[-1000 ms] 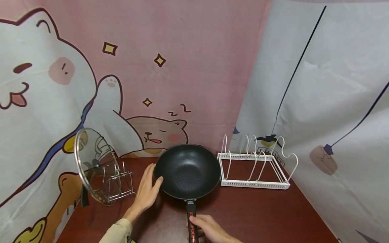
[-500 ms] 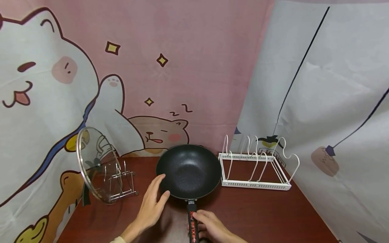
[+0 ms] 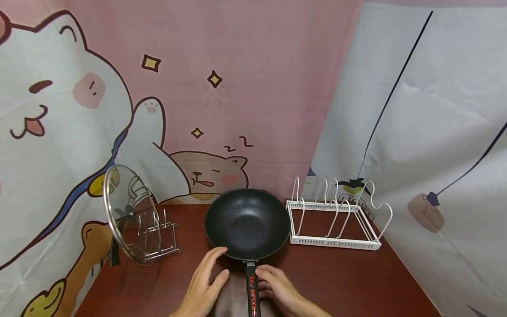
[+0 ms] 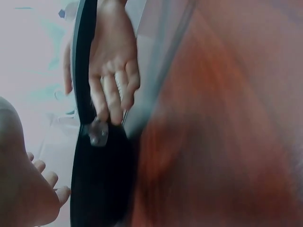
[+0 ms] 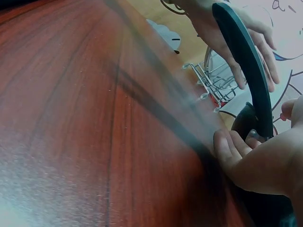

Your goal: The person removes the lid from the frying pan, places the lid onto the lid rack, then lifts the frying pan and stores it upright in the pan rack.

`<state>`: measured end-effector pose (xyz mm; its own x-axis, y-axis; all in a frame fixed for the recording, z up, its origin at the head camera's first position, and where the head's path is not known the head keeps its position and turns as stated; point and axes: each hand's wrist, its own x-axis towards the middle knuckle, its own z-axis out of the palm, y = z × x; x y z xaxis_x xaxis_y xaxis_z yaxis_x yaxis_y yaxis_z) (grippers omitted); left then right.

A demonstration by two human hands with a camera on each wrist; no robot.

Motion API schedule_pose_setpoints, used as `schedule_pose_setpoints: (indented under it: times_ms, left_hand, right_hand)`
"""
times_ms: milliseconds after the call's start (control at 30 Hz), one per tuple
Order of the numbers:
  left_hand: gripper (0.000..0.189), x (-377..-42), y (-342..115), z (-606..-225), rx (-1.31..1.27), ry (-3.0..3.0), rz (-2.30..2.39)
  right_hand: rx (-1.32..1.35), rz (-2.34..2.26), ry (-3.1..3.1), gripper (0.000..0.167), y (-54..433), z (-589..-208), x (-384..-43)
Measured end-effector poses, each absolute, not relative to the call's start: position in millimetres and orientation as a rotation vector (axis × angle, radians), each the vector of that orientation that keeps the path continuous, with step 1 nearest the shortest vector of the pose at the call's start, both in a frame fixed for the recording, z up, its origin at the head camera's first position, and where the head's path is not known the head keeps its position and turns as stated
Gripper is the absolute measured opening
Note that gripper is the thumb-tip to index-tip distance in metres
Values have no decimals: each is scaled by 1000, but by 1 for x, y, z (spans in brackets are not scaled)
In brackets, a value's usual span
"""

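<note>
A black frying pan (image 3: 246,224) stands on the dark red-brown table, its handle (image 3: 252,288) pointing toward me with red lettering along it. My left hand (image 3: 203,281) is at the pan's near left, fingers relaxed and spread; the fingertips lie close to the rim, and contact is unclear. Beside the handle, on its right, is my right hand (image 3: 279,286). Its fingers extend loosely by the handle's base without wrapping round it, as the left wrist view shows behind the handle (image 4: 84,61). In the right wrist view, the handle (image 5: 248,61) rises between both hands.
A glass lid (image 3: 132,215) stands upright in a small metal wire rack (image 3: 161,253) at the left. On the right is a white rack (image 3: 336,242) with curved wire dividers, close to the pan's edge. A printed curtain (image 3: 269,88) hangs behind the table.
My left hand has moved from the pan's left side toward me, down along the rim. The right hand has slid up the handle toward the pan and loosened. The pan stays in place.
</note>
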<state>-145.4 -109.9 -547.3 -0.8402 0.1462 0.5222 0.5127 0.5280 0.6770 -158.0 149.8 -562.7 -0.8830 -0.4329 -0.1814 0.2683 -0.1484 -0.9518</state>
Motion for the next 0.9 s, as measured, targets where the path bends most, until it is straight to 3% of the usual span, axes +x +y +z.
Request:
schedule_pose_setpoints:
  times_ms: [233,467,900]
  left_hand:
    - [48,-136,-105,-560,-665,-2314,-1192]
    - [25,-124,-104,-564,-604,-2554,-1576]
    - [35,-120,-86,-576,-416,-2705,-2252]
  right_hand:
    - [-138,-2074,1734,32,148,-560,-165]
    - [-118,-2063,1717,30,145,-560,-168]
    - [-175,-2037,1695,41,137,-562,-171]
